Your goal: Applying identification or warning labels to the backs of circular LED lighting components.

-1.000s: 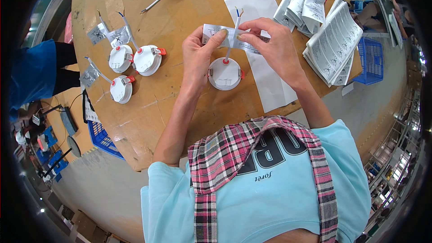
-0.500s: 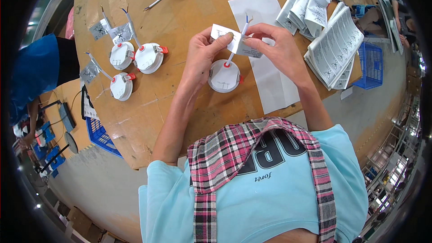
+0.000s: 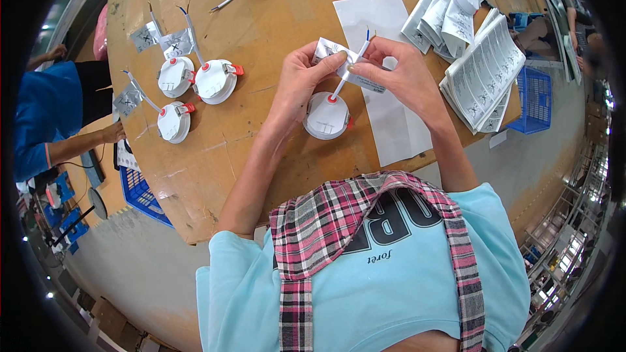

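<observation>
A silver printed label (image 3: 366, 81) lies across the white cable (image 3: 342, 83) of a round white downlight (image 3: 327, 116). My left hand (image 3: 306, 77) pinches the label's left part between thumb and fingers. With thumb and fingertips, my right hand (image 3: 403, 70) pinches it just right of the cable. Bare blue and brown wire ends stick up between my hands. The downlight rests on the table below my hands, its red cable grip at the top. How far the label wraps round the cable is hidden by my fingers.
Left on the wooden table (image 3: 215, 150) sit several downlights (image 3: 215, 82) with silver labels on their cables. A white sheet (image 3: 398, 127) lies right of my hands, near stacked label sheets (image 3: 482, 72). Blue baskets (image 3: 535, 101) stand beside the table. A co-worker's arm (image 3: 85, 143) reaches in at left.
The label has tilted, its right end lower, and my hands have shifted slightly right with the cable. A co-worker's arm has come in at the table's left edge.
</observation>
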Demonstrator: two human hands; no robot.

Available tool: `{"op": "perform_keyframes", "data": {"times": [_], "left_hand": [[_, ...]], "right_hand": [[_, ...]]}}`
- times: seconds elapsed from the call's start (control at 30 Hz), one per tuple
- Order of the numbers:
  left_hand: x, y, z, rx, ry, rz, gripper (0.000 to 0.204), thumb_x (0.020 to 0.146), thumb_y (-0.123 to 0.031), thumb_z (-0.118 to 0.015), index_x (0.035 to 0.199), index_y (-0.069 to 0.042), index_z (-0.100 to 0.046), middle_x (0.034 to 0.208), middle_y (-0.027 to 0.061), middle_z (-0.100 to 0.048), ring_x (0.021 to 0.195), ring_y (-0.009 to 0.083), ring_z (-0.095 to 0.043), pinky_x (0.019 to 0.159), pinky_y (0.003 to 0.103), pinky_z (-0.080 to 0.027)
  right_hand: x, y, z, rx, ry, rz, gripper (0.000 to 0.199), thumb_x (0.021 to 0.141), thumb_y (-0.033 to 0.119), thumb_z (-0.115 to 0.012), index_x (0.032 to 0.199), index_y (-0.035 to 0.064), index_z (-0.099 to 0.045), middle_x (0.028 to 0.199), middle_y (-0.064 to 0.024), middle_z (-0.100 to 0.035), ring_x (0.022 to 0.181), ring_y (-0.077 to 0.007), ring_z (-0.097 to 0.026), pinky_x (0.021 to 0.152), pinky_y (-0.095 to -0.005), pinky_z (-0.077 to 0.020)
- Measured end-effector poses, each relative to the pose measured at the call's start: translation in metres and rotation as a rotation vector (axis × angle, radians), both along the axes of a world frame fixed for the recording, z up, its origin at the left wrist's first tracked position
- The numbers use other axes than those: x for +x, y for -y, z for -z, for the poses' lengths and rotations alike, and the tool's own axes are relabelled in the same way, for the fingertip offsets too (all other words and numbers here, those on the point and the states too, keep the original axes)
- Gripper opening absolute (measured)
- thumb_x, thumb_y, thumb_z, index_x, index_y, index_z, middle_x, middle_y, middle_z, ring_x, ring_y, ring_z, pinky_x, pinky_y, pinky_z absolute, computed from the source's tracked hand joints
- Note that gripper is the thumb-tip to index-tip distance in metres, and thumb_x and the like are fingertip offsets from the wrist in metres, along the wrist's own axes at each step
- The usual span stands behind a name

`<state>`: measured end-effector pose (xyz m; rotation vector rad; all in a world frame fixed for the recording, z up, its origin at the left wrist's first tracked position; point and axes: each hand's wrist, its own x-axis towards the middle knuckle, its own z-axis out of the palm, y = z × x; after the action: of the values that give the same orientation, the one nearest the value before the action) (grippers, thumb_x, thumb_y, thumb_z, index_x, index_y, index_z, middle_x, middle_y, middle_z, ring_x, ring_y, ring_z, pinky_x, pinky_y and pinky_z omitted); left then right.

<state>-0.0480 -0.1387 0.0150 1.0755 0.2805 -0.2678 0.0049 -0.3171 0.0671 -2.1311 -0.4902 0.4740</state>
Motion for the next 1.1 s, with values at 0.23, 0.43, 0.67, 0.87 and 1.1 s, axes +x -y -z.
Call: {"op": "perform_keyframes", "data": {"times": [0.23, 0.43, 0.67, 0.87, 1.1], "left_hand": [[0.000, 0.002, -0.002, -0.033, 0.005, -0.015, 0.018, 0.087, -0.015, -0.065, 0.099, -0.001, -0.062, 0.089, 0.0062, -0.066, 0.074, 0.0104, -0.063, 0.066, 0.026, -0.054], [-0.002, 0.005, -0.003, -0.013, 0.014, -0.001, 0.016, 0.085, -0.017, -0.066, 0.092, -0.002, -0.064, 0.082, 0.0036, -0.065, 0.068, 0.0058, -0.060, 0.062, 0.021, -0.051], [-0.005, 0.002, -0.005, 0.033, 0.078, -0.201, 0.033, 0.095, -0.027, -0.053, 0.108, 0.002, -0.058, 0.100, 0.0124, -0.063, 0.088, 0.0158, -0.063, 0.076, 0.028, -0.052], [-0.038, 0.007, -0.003, 0.512, 0.297, -0.257, 0.037, 0.088, -0.022, -0.062, 0.116, -0.001, -0.054, 0.109, 0.0136, -0.058, 0.103, 0.0234, -0.057, 0.087, 0.035, -0.047], [-0.047, 0.017, 0.005, 0.974, 0.539, -0.030, 0.019, 0.077, -0.013, -0.070, 0.094, -0.007, -0.062, 0.091, 0.0071, -0.061, 0.096, 0.0275, -0.053, 0.087, 0.039, -0.039]], "right_hand": [[-0.006, 0.002, -0.001, -0.085, 0.455, 0.013, 0.036, 0.071, 0.034, -0.076, 0.094, 0.0080, -0.067, 0.095, -0.0076, -0.057, 0.095, -0.0241, -0.046, 0.088, -0.0349, -0.0399], [-0.001, -0.006, -0.004, -0.093, 0.319, -0.052, 0.037, 0.070, 0.032, -0.077, 0.087, 0.0019, -0.063, 0.096, -0.0079, -0.055, 0.096, -0.0252, -0.046, 0.087, -0.0350, -0.0403], [-0.005, -0.010, -0.003, -0.115, 0.327, -0.018, 0.031, 0.073, 0.026, -0.075, 0.083, 0.0007, -0.061, 0.089, -0.0080, -0.058, 0.096, -0.0255, -0.048, 0.085, -0.0356, -0.0413], [-0.009, -0.008, -0.004, 0.030, 0.218, 0.093, 0.027, 0.075, 0.022, -0.073, 0.090, 0.0009, -0.063, 0.082, -0.0105, -0.061, 0.084, -0.0232, -0.054, 0.071, -0.0342, -0.0454], [-0.005, -0.004, -0.007, -0.027, 0.170, 0.111, 0.028, 0.075, 0.026, -0.073, 0.083, -0.0006, -0.068, 0.082, -0.0147, -0.062, 0.076, -0.0225, -0.058, 0.067, -0.0332, -0.0456]]}}
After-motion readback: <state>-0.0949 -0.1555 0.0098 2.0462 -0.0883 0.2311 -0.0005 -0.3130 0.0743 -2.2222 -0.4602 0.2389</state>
